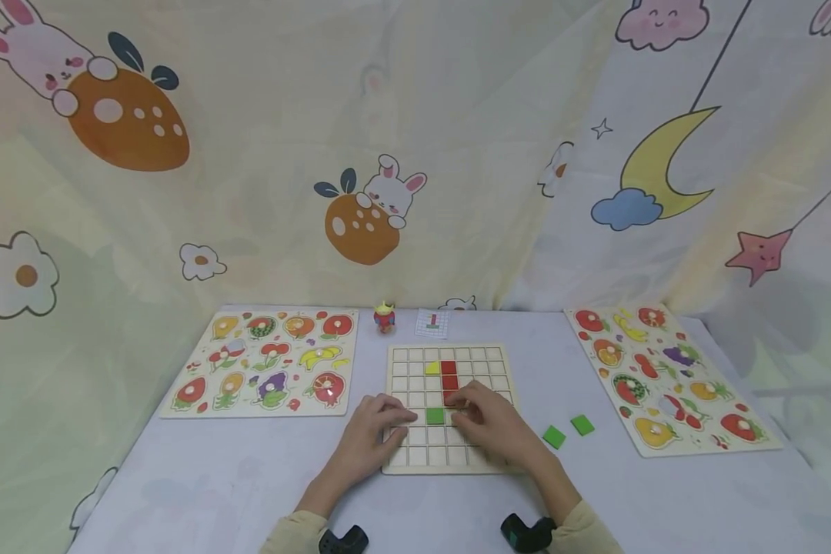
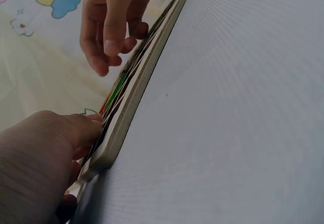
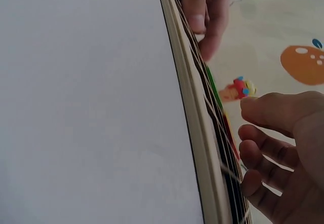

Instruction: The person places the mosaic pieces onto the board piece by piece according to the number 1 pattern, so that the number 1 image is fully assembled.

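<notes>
A square grid board [image 1: 415,455] lies on the table, bearing a yellow tile [image 1: 432,368], a column of red tiles [image 1: 449,375] and a green tile [image 1: 435,416]. Over the board's left edge rests my left hand [image 1: 374,431], its fingers loosely bent and its fingertips at the outer squares. My right hand [image 1: 495,423] is above the right half, close to the lower end of the red column. In the right wrist view its thumb [image 3: 268,110] and curved fingers [image 3: 266,145] stand apart with nothing between them.
Two loose green tiles [image 1: 568,431] lie right of the board. Fruit-picture boards flank it, one at left [image 1: 249,412] and one at right [image 1: 699,444]. Behind stand a small toy figure [image 1: 384,318] and a pattern card [image 1: 432,324], with a printed cloth [image 1: 284,231] hanging beyond.
</notes>
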{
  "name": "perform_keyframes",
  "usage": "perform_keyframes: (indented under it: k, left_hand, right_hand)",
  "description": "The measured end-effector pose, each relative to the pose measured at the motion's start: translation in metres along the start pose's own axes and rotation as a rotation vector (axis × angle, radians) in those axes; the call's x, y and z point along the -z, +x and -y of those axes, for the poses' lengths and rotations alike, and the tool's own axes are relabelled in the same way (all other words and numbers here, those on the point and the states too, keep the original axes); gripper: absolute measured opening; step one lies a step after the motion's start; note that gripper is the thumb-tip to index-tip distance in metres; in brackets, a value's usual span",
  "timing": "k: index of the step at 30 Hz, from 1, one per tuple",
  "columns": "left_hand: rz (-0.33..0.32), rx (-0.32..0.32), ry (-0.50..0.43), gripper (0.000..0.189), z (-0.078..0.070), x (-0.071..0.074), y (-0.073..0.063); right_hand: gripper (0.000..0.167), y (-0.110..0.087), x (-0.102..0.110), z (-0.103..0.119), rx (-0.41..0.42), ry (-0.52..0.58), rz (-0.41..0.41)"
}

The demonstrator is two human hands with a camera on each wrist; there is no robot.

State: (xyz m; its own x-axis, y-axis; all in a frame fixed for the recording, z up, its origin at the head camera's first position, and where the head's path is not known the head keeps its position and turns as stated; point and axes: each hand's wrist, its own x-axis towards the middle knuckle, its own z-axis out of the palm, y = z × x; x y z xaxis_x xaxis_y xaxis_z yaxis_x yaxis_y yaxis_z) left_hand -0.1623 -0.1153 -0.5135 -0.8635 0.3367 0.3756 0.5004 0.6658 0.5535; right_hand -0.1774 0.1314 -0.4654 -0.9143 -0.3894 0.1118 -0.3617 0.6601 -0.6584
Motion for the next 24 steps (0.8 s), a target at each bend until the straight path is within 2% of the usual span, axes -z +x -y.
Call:
perform_keyframes:
  k: [8, 17, 24]
  left_hand:
    - [-0.005, 0.02, -0.008, 0.024, -0.001, 0.0, 0.0]
    - [-0.006, 0.025, -0.02, 0.024, -0.001, 0.001, -0.002]
    - [0.005, 0.024, -0.018, 0.024, -0.001, 0.0, 0.0]
  right_hand:
    - [0.02, -0.018, 0.021, -0.019, 0.009, -0.015, -0.044]
    - [0.02, -0.033, 0.036, -0.035, -0.107, -0.106, -0.039]
    - [0.02, -0.052, 0.05, -0.048, -0.081, -0.115, -0.062]
